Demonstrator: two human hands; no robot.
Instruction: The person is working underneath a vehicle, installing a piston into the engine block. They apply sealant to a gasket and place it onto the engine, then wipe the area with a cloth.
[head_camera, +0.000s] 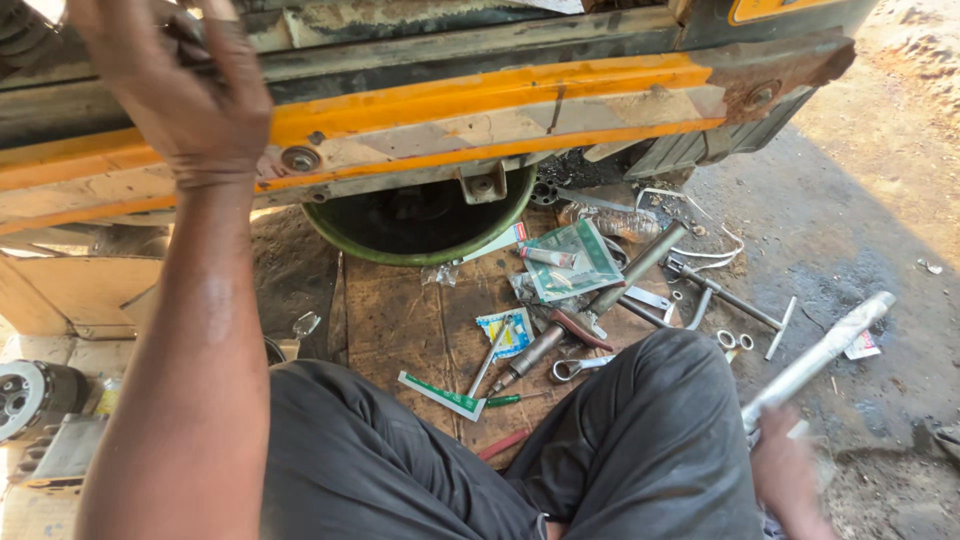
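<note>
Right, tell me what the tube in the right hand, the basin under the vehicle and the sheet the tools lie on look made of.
Tube in the right hand: likely bare metal, silvery-grey with a dull sheen.
Basin: green rim, dark inside; painted metal or plastic, I cannot tell which.
Sheet: cardboard by its look, matte brown, flat, stained and worn at the edges.

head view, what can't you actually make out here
- Left hand: its fingertips run off the top edge, so what they touch on the vehicle body is unclear.
- Right hand: its grip on the metal tube is partly cut off by the bottom edge.
- Green basin: the bumper hides most of it.
</note>
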